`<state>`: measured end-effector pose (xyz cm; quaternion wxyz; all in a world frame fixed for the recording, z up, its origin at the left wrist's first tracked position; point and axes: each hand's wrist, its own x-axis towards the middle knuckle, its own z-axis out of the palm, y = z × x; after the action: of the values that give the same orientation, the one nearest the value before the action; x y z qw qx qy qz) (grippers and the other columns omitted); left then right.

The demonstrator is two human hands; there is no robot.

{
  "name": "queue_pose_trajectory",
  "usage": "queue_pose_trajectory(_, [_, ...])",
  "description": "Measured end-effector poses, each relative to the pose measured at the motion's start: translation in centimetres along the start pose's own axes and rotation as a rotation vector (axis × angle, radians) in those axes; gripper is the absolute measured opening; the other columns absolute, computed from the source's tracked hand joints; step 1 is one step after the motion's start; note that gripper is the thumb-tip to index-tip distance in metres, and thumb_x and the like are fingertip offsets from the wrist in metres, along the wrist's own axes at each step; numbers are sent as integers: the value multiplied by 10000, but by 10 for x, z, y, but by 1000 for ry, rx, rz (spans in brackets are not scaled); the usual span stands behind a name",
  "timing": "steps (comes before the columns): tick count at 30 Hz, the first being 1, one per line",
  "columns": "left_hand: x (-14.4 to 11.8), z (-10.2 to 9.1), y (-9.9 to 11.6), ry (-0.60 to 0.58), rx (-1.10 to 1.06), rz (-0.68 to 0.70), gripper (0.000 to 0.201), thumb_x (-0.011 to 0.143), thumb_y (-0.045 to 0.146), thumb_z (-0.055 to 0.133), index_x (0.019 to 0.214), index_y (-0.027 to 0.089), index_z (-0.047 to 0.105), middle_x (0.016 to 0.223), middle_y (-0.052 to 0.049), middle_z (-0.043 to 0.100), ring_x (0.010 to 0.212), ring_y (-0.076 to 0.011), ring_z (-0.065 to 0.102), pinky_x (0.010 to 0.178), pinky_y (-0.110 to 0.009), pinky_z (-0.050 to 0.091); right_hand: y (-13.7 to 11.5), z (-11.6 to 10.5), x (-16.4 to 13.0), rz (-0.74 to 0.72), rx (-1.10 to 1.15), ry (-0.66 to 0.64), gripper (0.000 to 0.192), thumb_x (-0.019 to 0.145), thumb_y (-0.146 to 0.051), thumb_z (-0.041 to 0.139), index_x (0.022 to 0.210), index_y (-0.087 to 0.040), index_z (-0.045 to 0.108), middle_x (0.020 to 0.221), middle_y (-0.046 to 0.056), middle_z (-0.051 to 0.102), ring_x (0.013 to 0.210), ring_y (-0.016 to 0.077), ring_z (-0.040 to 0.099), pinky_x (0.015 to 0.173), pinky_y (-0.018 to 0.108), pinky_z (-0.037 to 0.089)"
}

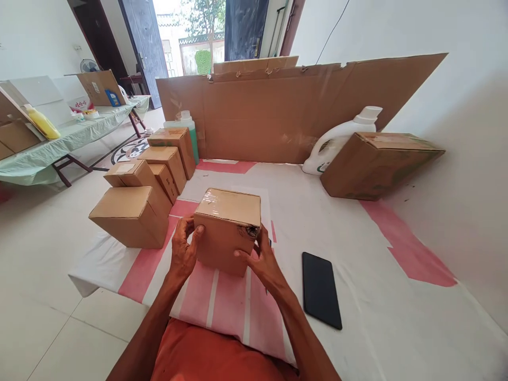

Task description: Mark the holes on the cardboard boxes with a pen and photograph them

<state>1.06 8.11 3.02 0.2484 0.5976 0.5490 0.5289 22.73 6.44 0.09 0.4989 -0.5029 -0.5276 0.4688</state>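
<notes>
Cardboard box (226, 238): toward the near edge of the table (397, 312), left of its middle; whether resting or slightly lifted, cannot tell.
Table: covered in white with pink bands.
Cardboard panel (254, 116): standing along the far edge.
Large carton (381, 166): at the right edge, toward the far right corner.
Smaller cartons (161, 180): lined along the left edge.
White jug (345, 133): far right corner, partly hidden by the large carton.
Black tablet (321, 290): flat, right of the cardboard box.
Right hand (264, 262): gripping the box's right side, thumb on front face.
Left hand (184, 248): gripping the left side, thumb near upper front corner.
Dark mark (252, 231): upper right front corner of the box.
</notes>
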Motion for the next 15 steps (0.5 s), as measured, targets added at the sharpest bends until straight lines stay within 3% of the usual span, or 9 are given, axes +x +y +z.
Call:
queue_pose_trajectory(3, [0,-1,0,-32,-31,-41,510,1008,696,477,1044,204,606,994,-80,716,921,-232,687,774,-329,538,-11,8,8,101,79,-17,1076,747,-580,842,1617,-340,256,1628,141,429,1367,340,574,1091,527,532])
queue_pose_trajectory(6, [-5,-12,9,-68,-44,-62,471,1012,661,508,1056,202,607,1041,-82,718,926,-219,679,782,-323,539,-31,3,-5,177,87,-91,935,794,-597,806,1560,-287,369,1509,157,565,1250,340,656,981,501,590])
queue_pose_trajectory(8, [-11,-22,17,-73,-41,-95,451,1004,627,554,1167,209,601,1128,-90,707,976,-219,682,823,-334,550,-42,-1,-25,217,89,-139,817,832,-609,774,1500,-266,454,1452,150,621,1231,328,675,980,478,590])
queue_pose_trajectory(11, [-20,-37,32,-60,5,-114,579,977,597,613,1417,235,508,1345,-123,645,1155,-253,666,955,-398,555,-50,-1,-64,337,56,-140,810,804,-647,789,1452,-254,502,1414,146,660,1191,327,704,971,474,598])
queue_pose_trajectory(13, [-26,-41,45,-110,89,-44,607,969,564,634,1478,264,495,1452,-119,592,1281,-279,617,1059,-452,517,-49,3,-88,413,64,-166,841,786,-662,796,1461,-258,498,1384,150,683,1148,337,725,922,475,620])
queue_pose_trajectory(15, [-33,-40,59,-172,214,70,514,958,527,664,1406,283,599,1442,-97,604,1325,-297,585,1109,-482,478,-44,7,-107,444,49,-161,860,785,-656,797,1487,-270,484,1364,152,696,1110,344,738,865,468,636])
